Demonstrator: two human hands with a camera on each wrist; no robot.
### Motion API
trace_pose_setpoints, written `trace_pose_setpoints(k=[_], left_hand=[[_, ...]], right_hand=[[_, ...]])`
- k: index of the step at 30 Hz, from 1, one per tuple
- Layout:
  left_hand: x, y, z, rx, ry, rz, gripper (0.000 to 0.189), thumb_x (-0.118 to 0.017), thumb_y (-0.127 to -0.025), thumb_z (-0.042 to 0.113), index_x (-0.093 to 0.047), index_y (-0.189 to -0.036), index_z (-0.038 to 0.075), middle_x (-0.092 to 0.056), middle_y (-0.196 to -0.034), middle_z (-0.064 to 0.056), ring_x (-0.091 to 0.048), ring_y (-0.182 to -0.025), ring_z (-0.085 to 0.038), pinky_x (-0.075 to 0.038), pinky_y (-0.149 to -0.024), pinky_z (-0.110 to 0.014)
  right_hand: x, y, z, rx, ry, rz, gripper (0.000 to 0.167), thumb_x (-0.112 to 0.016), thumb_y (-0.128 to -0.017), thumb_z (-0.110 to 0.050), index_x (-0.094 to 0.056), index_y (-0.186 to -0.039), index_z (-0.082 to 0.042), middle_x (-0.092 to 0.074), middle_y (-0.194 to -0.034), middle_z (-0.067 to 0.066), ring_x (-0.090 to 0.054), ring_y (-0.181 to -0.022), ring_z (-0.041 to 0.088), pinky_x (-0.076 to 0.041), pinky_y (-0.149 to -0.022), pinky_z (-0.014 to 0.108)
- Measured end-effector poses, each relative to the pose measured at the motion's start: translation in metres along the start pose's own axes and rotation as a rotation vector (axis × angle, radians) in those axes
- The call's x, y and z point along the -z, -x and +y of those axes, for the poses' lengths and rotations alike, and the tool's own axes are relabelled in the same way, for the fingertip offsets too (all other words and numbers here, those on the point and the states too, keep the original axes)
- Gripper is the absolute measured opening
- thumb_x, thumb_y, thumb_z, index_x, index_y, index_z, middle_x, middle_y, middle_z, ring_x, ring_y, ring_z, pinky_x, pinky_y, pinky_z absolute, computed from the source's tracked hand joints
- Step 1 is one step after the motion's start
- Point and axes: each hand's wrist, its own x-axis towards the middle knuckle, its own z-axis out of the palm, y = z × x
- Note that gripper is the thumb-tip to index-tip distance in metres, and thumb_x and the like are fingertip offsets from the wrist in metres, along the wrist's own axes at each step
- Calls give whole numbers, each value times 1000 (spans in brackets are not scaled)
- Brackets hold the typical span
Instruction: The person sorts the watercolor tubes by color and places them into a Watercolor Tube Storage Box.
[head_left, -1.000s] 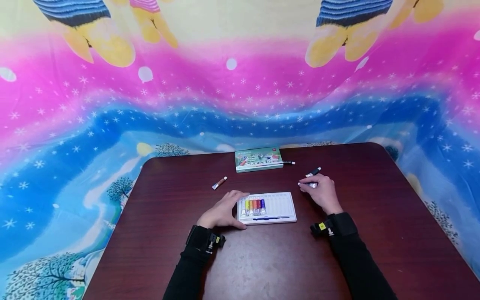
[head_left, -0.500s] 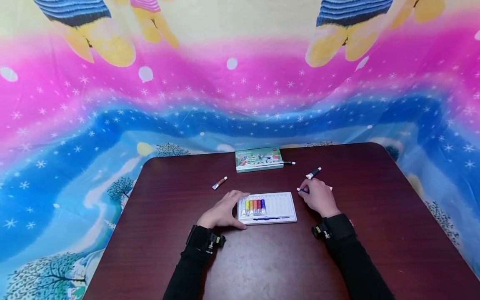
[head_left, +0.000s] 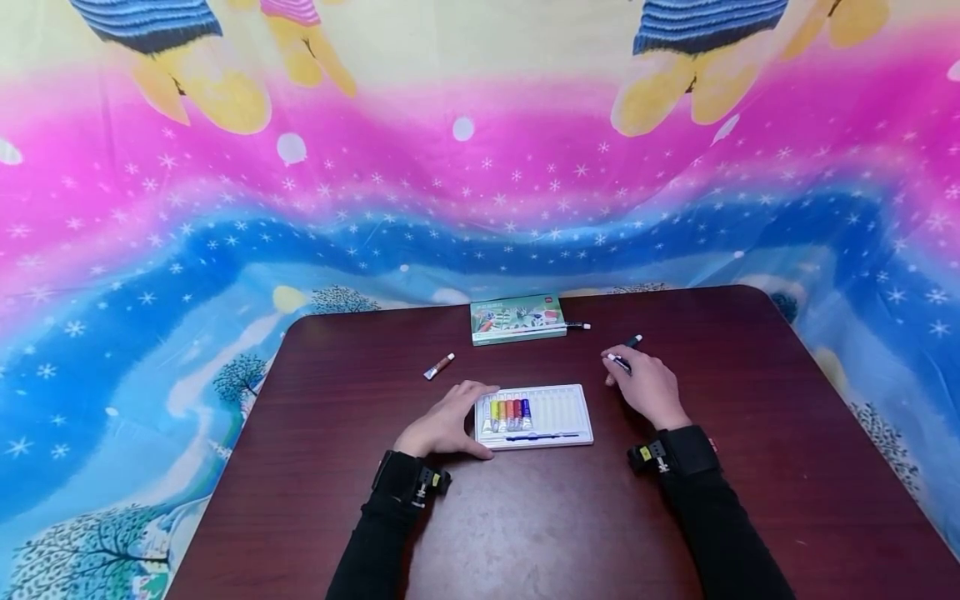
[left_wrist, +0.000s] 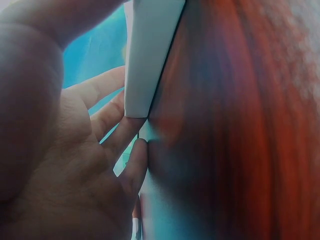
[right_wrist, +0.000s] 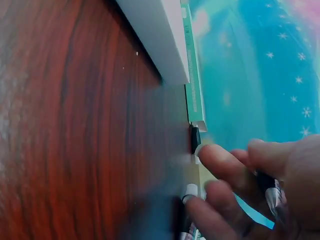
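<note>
On the worktop, the left hand rests, fingers spread, at the left end of a white tray bearing paint tubes. Past its far right corner, the right hand's grip pinches a dark tube. Farther back lie a brown tube, then a green box.

The left hand grips the white tray on the reddish-brown table.

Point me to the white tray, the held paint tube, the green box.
white tray (head_left: 561, 410): head view, ridged right part
held paint tube (right_wrist: 273, 196): right wrist view, pale printed part
green box (head_left: 517, 314): head view, printed top
</note>
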Motion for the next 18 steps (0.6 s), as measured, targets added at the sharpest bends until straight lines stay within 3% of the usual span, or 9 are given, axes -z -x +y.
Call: trace_pose_setpoints(k=[3,7,8,10,13,14,16,18], left_hand=[[0,0,0,0,0,3,104,-96,-71,38,-41,-158,23,-45,-152,0,-42,-138,-19,-42,-114,-46],[0,0,0,-2,6,5,104,-97,-71,39,-42,-158,23,-45,-152,-1,-42,-138,-20,-42,-114,-46],[0,0,0,-2,7,4,104,-97,-71,38,-42,-158,23,-45,-152,-1,-42,-138,-20,-42,-114,-46],[0,0,0,-2,6,3,104,-97,-71,38,-42,-158,23,-45,-152,-1,-42,-138,-20,-42,-114,-46],[-1,0,-1,0,3,2,104,-97,-71,38,-42,-158,23,-45,-152,0,-42,-138,-20,-43,-114,-46],[-1,0,-1,1,3,3,104,-97,-71,38,-41,-158,23,-45,-152,0,-42,-138,-20,-43,-114,-46],[-1,0,0,3,4,3,104,-97,-71,38,-41,-158,23,-45,-152,0,-42,-138,-20,-43,-114,-46],[0,0,0,3,6,4,104,-97,-71,38,-42,-158,23,-45,-152,0,-42,-138,-20,-43,-114,-46]], right_hand=[[0,-2,2,-2,-15,-1,33,-42,-114,-25,-60,-138,-12,-72,-87,9,-59,-69,21,-37,-65,36],[0,-5,3,-39,-144,-22,36,-31,-116,-27,-53,-136,-8,-68,-120,22,-68,-102,35,-41,-75,39],[0,-5,4,-65,-200,-34,36,-30,-116,-28,-52,-135,-8,-66,-123,24,-66,-103,38,-42,-75,39],[1,-5,4,-128,-339,-83,36,-27,-115,-27,-46,-140,-8,-60,-119,24,-63,-94,37,-43,-70,38],[2,-6,5,-180,-540,-143,39,-28,-115,-20,-35,-151,-9,-53,-109,22,-52,-70,26,-44,-59,34],[2,-7,5,-174,-588,-152,40,-28,-115,-18,-32,-154,-9,-53,-107,23,-48,-65,24,-46,-55,33],[2,-8,4,-131,-650,-149,42,-32,-114,-14,-31,-156,-8,-59,-114,29,-56,-63,22,-54,-56,33],[3,-9,3,-75,-692,-140,40,-36,-114,-13,-34,-153,-7,-60,-123,36,-66,-67,31,-61,-61,36]])
